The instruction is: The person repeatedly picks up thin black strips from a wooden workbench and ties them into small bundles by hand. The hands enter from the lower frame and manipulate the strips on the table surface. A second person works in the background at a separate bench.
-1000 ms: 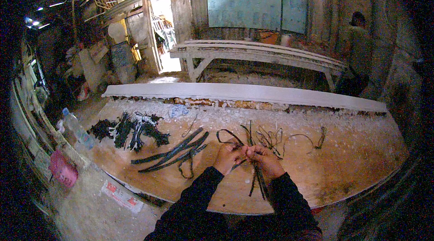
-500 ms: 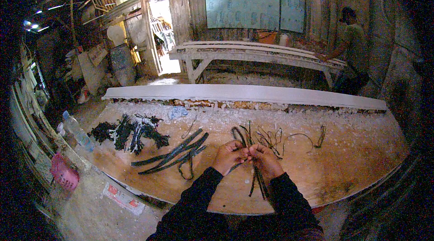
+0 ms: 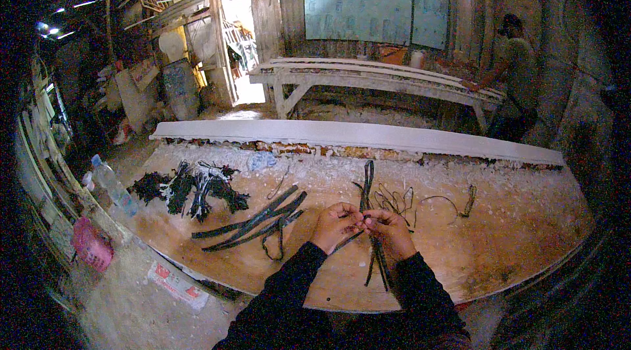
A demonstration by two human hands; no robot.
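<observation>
My left hand (image 3: 336, 224) and right hand (image 3: 389, 226) each keep a narrow pinching grip on thin, dark, flat strips (image 3: 369, 193) above the rough, flake-strewn wooden tabletop (image 3: 513, 232).

I have just the one view — the head camera, the left of a side-by-side pair, looking down and forward from above my wooden worktable (image 3: 513, 245). It sits close over my left hand (image 3: 336, 225) and right hand (image 3: 389, 228), forearms entering from the bottom edge. The fisheye bends the white plank (image 3: 355, 134) and takes in the far bench (image 3: 374, 77) — no second view overlaps it.
</observation>
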